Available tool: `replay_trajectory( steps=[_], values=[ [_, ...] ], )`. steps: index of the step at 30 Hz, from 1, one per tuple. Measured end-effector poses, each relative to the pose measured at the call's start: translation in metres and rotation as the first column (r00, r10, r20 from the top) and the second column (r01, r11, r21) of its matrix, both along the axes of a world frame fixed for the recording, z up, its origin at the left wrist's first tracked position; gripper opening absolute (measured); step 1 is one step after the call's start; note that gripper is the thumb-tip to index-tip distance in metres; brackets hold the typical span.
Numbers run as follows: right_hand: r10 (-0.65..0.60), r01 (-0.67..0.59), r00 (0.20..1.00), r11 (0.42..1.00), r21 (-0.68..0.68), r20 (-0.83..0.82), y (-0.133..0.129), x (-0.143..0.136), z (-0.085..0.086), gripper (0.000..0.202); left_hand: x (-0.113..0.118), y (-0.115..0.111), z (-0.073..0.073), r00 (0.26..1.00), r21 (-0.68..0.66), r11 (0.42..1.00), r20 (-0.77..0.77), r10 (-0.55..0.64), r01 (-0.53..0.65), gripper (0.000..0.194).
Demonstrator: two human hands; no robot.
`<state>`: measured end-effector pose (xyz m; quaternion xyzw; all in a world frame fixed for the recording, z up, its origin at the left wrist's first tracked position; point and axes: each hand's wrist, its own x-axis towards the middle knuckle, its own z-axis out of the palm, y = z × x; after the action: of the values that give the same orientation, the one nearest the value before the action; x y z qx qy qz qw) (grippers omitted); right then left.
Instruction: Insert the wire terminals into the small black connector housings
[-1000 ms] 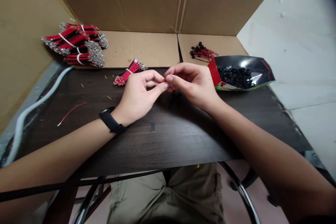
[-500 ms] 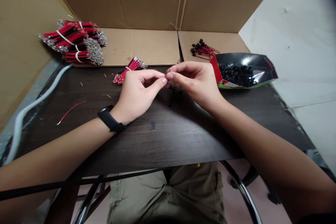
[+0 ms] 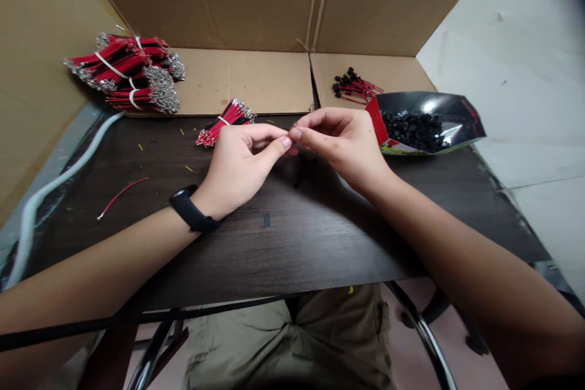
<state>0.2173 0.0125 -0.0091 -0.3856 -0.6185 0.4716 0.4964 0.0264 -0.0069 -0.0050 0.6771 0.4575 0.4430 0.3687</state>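
My left hand [image 3: 244, 158], with a black band [image 3: 194, 210] on its wrist, pinches thumb against forefinger above the middle of the dark table [image 3: 292, 256]. Its fingertips meet those of my right hand [image 3: 342, 143], which is pinched as well. What lies between the fingertips is too small and covered to name. Just left of my left hand is a tied bundle of red and black wires [image 3: 226, 122]. Close to my right hand stands an open box [image 3: 461, 116] of small black parts [image 3: 414, 128]. Dark pieces below the fingers are blurred.
Larger tied wire bundles [image 3: 132, 73] lie at the back left on cardboard [image 3: 242, 79]. Red wires with black connectors [image 3: 354, 84] rest at the back right. A single red wire [image 3: 121, 196] lies on the left, near a white cable [image 3: 59, 177].
Both hands stay almost where they were, fingertips together. Only slight finger movement shows, and the view has shifted a little.
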Motion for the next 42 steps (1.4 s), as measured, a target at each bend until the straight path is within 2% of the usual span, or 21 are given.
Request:
replay_trajectory(
  steps=[11,20,39,42],
  values=[
    [0.008,-0.009,1.000,1.000,-0.024,-0.015,0.0019,0.0019,-0.0027,0.043,-0.0009,0.0000,-0.0026,0.999,-0.015,1.000,0.041,0.014,-0.013,0.008],
    [0.016,-0.017,1.000,0.999,-0.029,-0.009,0.0018,0.0025,-0.0028,0.043,-0.0024,0.0004,-0.0019,0.999,0.014,0.999,-0.022,0.041,-0.041,0.010],
    [0.018,-0.018,1.000,1.000,-0.018,-0.007,-0.0008,-0.0008,-0.0046,0.041,-0.0026,0.0005,-0.0023,0.997,0.050,0.999,-0.080,0.017,-0.013,0.011],
    [-0.001,0.001,1.000,1.000,-0.001,-0.011,0.0000,0.0004,-0.0031,0.044,-0.0025,0.0016,-0.0034,0.999,0.078,0.996,-0.026,0.037,-0.035,0.009]
  ],
)
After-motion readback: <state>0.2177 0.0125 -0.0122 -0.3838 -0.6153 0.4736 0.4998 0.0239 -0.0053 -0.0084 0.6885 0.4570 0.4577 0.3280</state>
